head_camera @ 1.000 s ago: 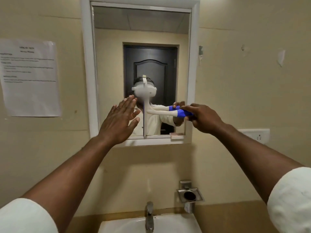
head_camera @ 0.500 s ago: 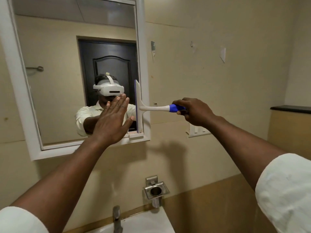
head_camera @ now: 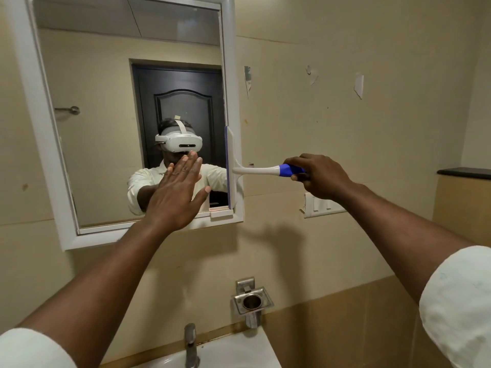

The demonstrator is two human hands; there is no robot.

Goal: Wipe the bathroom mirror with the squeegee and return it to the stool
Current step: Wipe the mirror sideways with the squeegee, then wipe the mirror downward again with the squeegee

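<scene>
Here the right hand (head_camera: 320, 175) is clenched on the blue grip of the squeegee (head_camera: 233, 170), its blade upright at the mirror's (head_camera: 106, 128) right frame edge, left hand (head_camera: 176, 193) flat and empty at the glass; likely best: even pressure, blade flush, overlapping strokes.

The beige wall (head_camera: 345, 123) carries everything here. A white-framed mirror (head_camera: 106, 128) hangs on it at the upper left, tilted in this view. Torn paper scraps (head_camera: 358, 86) stick to the wall right of the mirror, and a white switch plate (head_camera: 322, 205) sits lower down, near the mirror's bottom right corner. Below, a metal holder (head_camera: 252, 301) is fixed to the wall just above the white sink (head_camera: 239, 351), where a tap (head_camera: 191, 343) stands upright at the back rim. A dark ledge (head_camera: 465, 172) shows at the far right.
</scene>
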